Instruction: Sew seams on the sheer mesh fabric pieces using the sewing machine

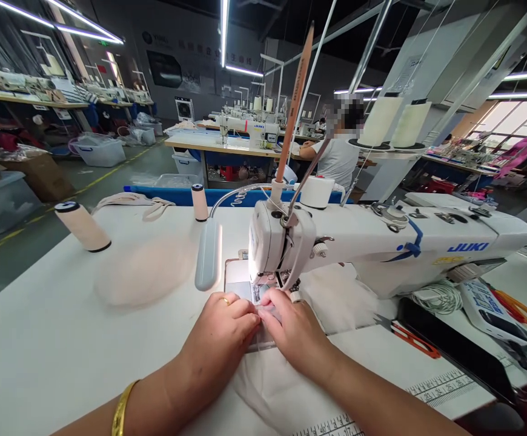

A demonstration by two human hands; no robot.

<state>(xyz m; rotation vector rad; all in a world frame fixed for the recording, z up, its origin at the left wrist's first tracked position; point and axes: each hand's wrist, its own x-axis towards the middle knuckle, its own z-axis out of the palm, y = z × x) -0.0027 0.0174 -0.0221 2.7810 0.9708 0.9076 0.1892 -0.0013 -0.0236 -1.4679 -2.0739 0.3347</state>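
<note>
A white sewing machine (pixel 349 242) stands on the table, its needle area lit. Just in front of the presser foot (pixel 260 293), my left hand (pixel 220 324) pinches the edge of a thin pale fabric (pixel 263 387). My right hand (pixel 291 327) meets it from the other side, thumb and forefinger closed on the same fabric close to the foot. The fingertips of both hands nearly touch. From there the fabric hangs down toward me over the table edge. The needle itself is too small to make out.
Thread cones (pixel 84 227) and a grey lamp (pixel 208 254) stand left of the machine head. More pale cloth (pixel 340 297) lies under the machine arm. At right are a black phone (pixel 454 345), orange-handled scissors (pixel 522 309) and a coiled cable (pixel 436 297). A co-worker (pixel 338 157) sits beyond.
</note>
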